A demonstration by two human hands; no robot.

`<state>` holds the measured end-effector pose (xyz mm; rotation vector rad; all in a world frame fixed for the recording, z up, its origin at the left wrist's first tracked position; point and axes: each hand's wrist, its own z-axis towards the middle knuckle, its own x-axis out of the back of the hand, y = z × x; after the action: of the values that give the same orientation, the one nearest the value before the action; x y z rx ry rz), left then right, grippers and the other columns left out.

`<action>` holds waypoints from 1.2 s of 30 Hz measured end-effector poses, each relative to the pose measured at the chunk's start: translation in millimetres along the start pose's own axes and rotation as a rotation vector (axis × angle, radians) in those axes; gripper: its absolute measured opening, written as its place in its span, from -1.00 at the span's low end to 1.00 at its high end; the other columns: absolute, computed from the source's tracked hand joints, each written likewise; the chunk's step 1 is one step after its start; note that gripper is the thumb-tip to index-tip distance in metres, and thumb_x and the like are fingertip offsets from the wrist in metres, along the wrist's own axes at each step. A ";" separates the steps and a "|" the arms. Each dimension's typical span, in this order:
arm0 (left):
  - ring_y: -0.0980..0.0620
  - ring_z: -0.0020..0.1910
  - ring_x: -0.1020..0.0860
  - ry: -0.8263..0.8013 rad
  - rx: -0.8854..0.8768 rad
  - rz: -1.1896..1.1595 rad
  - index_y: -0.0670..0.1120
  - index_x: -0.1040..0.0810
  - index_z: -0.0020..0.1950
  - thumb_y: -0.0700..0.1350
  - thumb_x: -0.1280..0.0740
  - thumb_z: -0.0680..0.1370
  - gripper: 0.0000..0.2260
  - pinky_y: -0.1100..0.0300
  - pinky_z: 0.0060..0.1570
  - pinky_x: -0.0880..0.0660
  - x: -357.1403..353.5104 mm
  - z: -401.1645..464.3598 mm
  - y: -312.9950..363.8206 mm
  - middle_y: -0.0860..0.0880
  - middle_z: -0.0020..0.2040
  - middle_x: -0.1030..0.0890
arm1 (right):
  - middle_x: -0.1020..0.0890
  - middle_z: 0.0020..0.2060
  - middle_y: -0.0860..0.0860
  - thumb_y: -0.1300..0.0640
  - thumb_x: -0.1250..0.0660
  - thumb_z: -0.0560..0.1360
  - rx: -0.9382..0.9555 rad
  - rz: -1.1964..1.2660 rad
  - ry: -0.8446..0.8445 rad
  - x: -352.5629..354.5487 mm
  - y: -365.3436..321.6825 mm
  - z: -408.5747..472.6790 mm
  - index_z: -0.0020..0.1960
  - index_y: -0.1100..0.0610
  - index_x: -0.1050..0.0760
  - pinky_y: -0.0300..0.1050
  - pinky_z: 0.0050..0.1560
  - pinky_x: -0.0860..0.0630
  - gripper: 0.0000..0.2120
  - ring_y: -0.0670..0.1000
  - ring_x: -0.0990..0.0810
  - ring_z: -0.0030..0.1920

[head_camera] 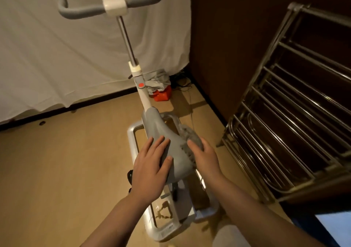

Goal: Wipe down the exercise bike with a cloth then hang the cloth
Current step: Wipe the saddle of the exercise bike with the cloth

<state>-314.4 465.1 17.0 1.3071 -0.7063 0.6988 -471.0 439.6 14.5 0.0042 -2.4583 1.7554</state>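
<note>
- Wooden floor (pixel 57 161) runs across the room, with a white sheet (pixel 47 47) hanging over the far wall and a dark wooden panel (pixel 228 47) to the right.
- Against that panel, on the right, stands a metal drying rack (pixel 284 114) with many horizontal bars, close beside the bike's base.
- In the far corner lies a crumpled grey garment (pixel 156 80) on top of a red-orange object (pixel 163 95), with dark cables just behind them.
- The exercise bike (pixel 141 87) stands in the middle: grey handlebar (pixel 112 4) at the top, a slanted white post with an orange dot, and a white base frame (pixel 133 138) on the floor.
- Its grey saddle (pixel 161 133) is nearest the person, pointing away toward the handlebar.
- The left hand (pixel 152 167) lies flat on the saddle's left side, fingers straight and spread, holding nothing.
- The right hand (pixel 203 155) presses a grey fluffy cloth (pixel 190 138) against the saddle's right edge, fingers curved over it.
- The cloth sits between the right palm and the saddle, spilling out ahead of the fingertips.
</note>
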 end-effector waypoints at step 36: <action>-0.02 0.15 -0.57 0.148 0.358 -0.717 0.04 -0.51 0.28 -0.16 -0.21 0.64 -0.75 0.07 0.11 -0.53 10.1 -50.6 -31.1 0.07 0.12 -0.62 | -0.41 0.40 -0.17 -0.16 -0.05 0.56 0.797 -1.209 -0.272 -56.8 -12.7 -41.4 0.40 -0.13 -0.37 -0.02 0.44 -0.06 -0.56 -0.07 -0.29 0.44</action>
<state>-280.3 511.8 0.1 1.6791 0.0393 0.3290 -409.8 470.6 34.0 1.4682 -1.0749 1.8696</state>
